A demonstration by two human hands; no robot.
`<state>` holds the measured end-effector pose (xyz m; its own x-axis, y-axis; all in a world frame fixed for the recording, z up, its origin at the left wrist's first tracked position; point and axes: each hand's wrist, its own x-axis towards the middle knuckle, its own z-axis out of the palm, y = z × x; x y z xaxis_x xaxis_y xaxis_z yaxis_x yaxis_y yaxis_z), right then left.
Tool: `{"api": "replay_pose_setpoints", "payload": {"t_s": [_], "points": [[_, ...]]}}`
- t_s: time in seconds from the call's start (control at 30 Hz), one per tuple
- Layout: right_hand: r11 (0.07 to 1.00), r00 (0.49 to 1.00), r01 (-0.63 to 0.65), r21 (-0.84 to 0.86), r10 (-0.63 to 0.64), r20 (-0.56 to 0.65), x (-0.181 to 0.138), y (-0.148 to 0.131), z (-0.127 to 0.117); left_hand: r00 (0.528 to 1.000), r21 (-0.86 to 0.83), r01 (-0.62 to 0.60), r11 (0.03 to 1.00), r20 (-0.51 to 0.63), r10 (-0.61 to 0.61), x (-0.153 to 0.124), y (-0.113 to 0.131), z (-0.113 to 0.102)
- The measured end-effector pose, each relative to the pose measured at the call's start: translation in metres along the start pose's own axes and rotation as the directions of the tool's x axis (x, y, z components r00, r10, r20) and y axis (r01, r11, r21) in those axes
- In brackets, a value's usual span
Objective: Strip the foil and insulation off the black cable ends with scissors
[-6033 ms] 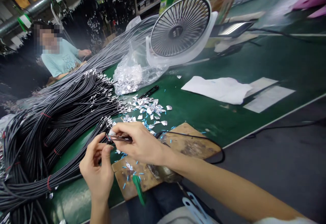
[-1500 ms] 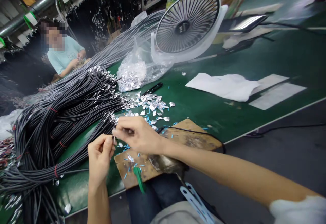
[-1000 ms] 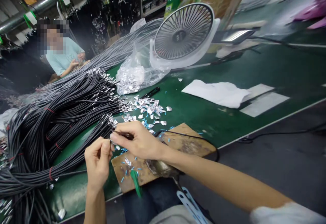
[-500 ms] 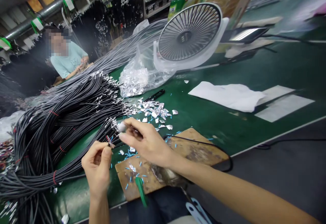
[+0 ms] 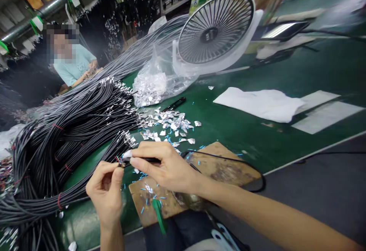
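My left hand point(image 5: 106, 190) pinches the end of a black cable point(image 5: 121, 165) between thumb and fingertips; thin coloured wires point(image 5: 119, 159) fan out from it. My right hand point(image 5: 168, 167) is closed on a slim black tool point(image 5: 153, 160), mostly hidden by the fingers, its tip close to the wires. A white cover sits on the right index fingertip. Beside both hands lies a thick bundle of black cables point(image 5: 85, 129) with silvery ends, tied with red bands. Under my right forearm is a stained wooden board point(image 5: 217, 167) with bits of blue sleeve on it.
Foil scraps point(image 5: 174, 121) lie beyond my hands, near a black cutter point(image 5: 174, 104) and a clear bag of scraps point(image 5: 154, 87). A white fan point(image 5: 215, 34) stands behind. White paper point(image 5: 257, 104) lies right. A black cord point(image 5: 248, 164) crosses the board. Another person point(image 5: 76, 62) sits far left.
My right hand has moved left and slightly down, bringing its fingertips and the tool to the wires in my left hand. The left hand has shifted slightly left with the cable.
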<state>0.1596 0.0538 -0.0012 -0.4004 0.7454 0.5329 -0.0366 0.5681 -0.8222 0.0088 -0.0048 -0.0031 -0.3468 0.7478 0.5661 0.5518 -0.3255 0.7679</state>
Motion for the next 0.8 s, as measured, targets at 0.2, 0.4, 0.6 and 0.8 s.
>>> {"api": "replay_pose_setpoints", "payload": {"t_s": [0.2,0.4,0.6,0.8], "points": [[1.000,1.000,-0.003,-0.012,0.003,-0.009,-0.001,0.001,0.000,0.992,0.117,-0.128,0.985,0.007,0.128,-0.002,0.001,-0.001],[0.998,1.000,-0.010,-0.056,0.009,-0.021,-0.001,0.002,0.001,0.988,0.190,-0.151,0.970,0.015,0.151,-0.006,-0.002,-0.003],[0.997,0.998,-0.047,-0.064,0.044,-0.046,0.000,0.002,0.002,0.992,0.224,-0.122,0.967,-0.011,0.128,-0.012,-0.007,0.000],[0.998,0.999,-0.003,-0.060,0.000,-0.049,-0.001,0.002,0.000,0.994,0.198,-0.031,0.980,0.112,0.009,-0.007,0.003,-0.001]]}}
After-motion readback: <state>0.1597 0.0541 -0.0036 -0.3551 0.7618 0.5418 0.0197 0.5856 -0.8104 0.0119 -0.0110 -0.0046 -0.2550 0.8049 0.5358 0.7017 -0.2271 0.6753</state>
